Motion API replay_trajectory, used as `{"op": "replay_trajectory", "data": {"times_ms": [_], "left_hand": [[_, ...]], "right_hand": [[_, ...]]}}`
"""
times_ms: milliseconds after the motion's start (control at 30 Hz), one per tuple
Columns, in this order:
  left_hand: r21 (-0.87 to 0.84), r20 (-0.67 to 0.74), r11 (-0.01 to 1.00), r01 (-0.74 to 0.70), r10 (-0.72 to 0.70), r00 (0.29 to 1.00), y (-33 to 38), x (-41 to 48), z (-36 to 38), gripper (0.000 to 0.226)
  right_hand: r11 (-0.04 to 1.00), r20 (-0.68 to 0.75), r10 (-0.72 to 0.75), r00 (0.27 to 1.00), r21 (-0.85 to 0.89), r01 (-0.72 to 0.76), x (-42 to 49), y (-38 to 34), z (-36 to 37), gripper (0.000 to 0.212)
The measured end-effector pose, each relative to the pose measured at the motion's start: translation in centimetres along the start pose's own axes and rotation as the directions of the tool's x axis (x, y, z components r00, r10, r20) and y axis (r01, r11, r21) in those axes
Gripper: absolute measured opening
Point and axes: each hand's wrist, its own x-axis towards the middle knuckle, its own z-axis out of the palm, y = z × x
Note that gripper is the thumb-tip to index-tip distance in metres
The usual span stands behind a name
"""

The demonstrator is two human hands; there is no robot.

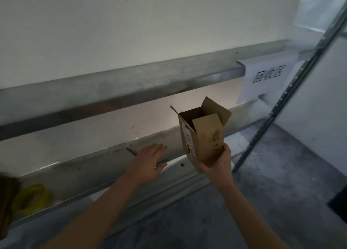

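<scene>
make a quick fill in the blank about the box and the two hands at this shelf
1. The right hand grips the cardboard box by its ____ end.
2. At the top, the cardboard box is ____.
3. The left hand, fingers straight, holds ____.
4. The blurred ring at the far left is ____ in colour.

Missing words: bottom, open, nothing, yellow.

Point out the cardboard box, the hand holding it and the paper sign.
cardboard box (209, 137), head view, brown side panel.
right hand (216, 164), head view, middle of the hand.
paper sign (266, 75), head view, printed middle.
</scene>
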Motion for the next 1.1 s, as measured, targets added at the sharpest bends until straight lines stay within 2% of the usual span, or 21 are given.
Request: {"op": "replay_trajectory", "data": {"times_ms": [233, 400, 567, 733, 833, 1000, 1033, 1100], "left_hand": [[-0.014, -0.011, 0.998, -0.054, 0.054, 0.998, 13.2, 12.3, 5.2, 0.06], [-0.037, -0.004, 0.998, -0.047, 0.047, 0.999, 21.8, 18.6, 8.0, 0.06], [-0.061, 0.016, 0.997, -0.056, 0.057, 0.998, 27.6, 24.9, 10.0, 0.06], [-0.216, 0.027, 0.976, 0.007, -0.001, 1.0, 31.8, 32.8, 12.7, 0.062], [-0.372, 0.04, 0.926, 0.069, -0.058, 0.998, 34.1, 38.0, 14.7, 0.064], [-0.604, 0.114, 0.766, 0.22, -0.19, 0.975, 37.2, 43.8, 18.3, 0.071], [-0.639, 0.113, 0.732, 0.237, -0.215, 0.97, 37.6, 44.6, 18.8, 0.073], [-0.69, 0.087, 0.671, 0.271, -0.295, 0.952, 38.0, 45.9, 19.3, 0.073]], "right_hand": [[0.998, -0.039, -0.032, 0.999, -0.056, 0.029, 9.0, 8.3, -13.3, 0.115], [0.994, 0.017, 0.034, 0.999, -0.107, -0.032, 14.3, 14.6, -21.0, 0.116], [0.993, 0.01, 0.105, 0.994, -0.058, -0.105, 20.1, 19.8, -25.1, 0.117], [0.989, 0.03, 0.147, 0.989, -0.012, -0.147, 26.8, 24.1, -26.4, 0.111], [0.984, 0.07, 0.175, 0.982, 0.027, -0.177, 30.8, 26.1, -26.5, 0.112], [0.979, 0.152, 0.185, 0.971, 0.054, -0.195, 35.5, 28.7, -26.0, 0.116], [0.979, 0.178, 0.174, 0.969, 0.08, -0.19, 36.3, 28.8, -25.9, 0.113], [0.985, 0.208, 0.111, 0.972, 0.11, -0.136, 37.6, 29.4, -25.7, 0.09]]}}
